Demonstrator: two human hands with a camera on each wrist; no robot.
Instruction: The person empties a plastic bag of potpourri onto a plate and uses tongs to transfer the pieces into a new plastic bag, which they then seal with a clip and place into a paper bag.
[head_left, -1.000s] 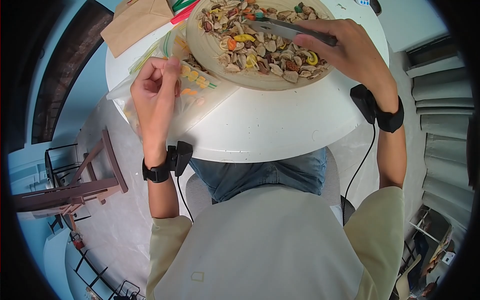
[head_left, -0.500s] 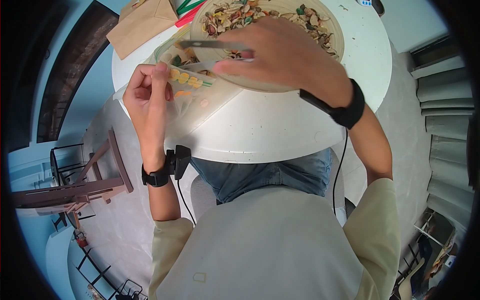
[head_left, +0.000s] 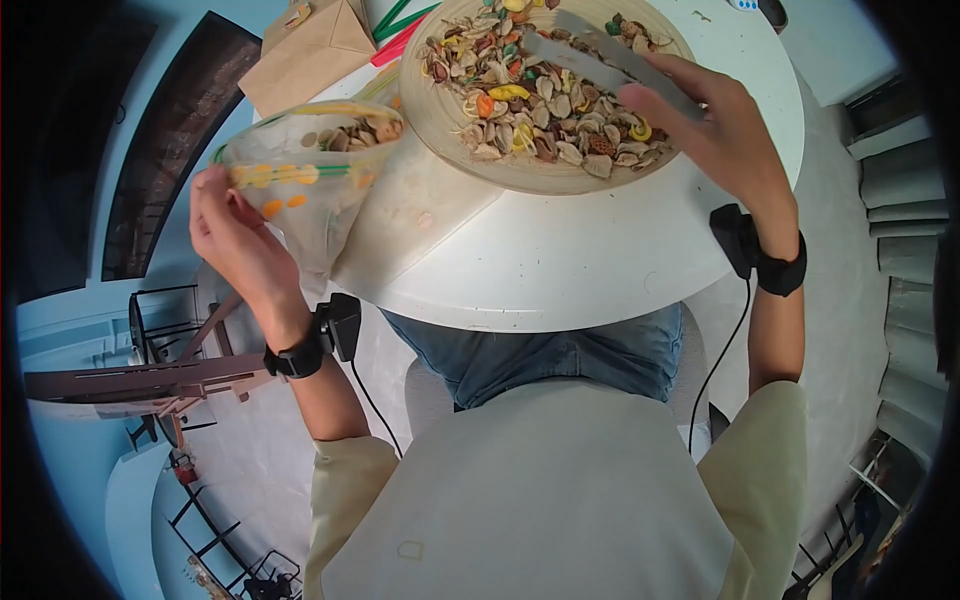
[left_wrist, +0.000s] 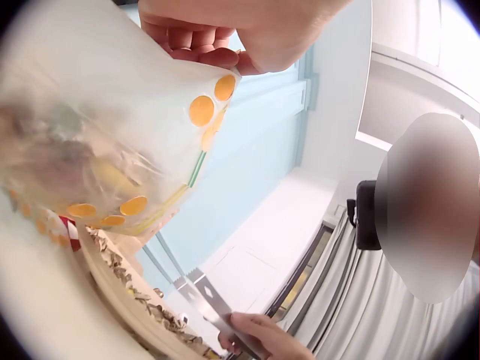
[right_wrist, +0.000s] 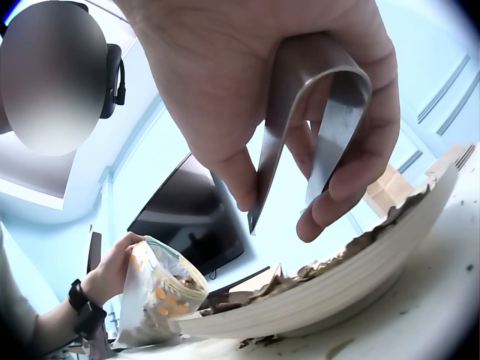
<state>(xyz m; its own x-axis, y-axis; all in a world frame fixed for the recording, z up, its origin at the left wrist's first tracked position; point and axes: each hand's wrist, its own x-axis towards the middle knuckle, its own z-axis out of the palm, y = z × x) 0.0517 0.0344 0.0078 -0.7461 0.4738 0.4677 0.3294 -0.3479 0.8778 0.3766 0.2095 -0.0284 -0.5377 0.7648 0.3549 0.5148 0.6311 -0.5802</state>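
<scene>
In the head view the left hand [head_left: 240, 240] pinches the rim of a clear zip bag [head_left: 330, 200] with orange dots; the bag's mouth gapes and dried pieces [head_left: 355, 132] lie inside. The right hand [head_left: 725, 140] holds metal tongs [head_left: 600, 60] over a round plate [head_left: 435, 140] heaped with dried slices and colourful bits [head_left: 560, 110]. Seen from the right wrist, the tongs [right_wrist: 281, 105] sit between thumb and fingers with their arms apart; their tips are cut off or hidden there. In the left wrist view the bag [left_wrist: 112, 135] hangs from the left hand [left_wrist: 247, 30].
A brown paper bag [head_left: 310, 55] stands at the back left of the white table [head_left: 560, 260], beside green [head_left: 392, 20] and red [head_left: 400, 42] strips. A pale flat sheet [head_left: 420, 215] lies left of the plate's front. Small crumbs dot the tabletop.
The left hand has moved left, lifting the bag, whose mouth is now wide. The right hand went over the bag with the tongs, then came back above the plate.
</scene>
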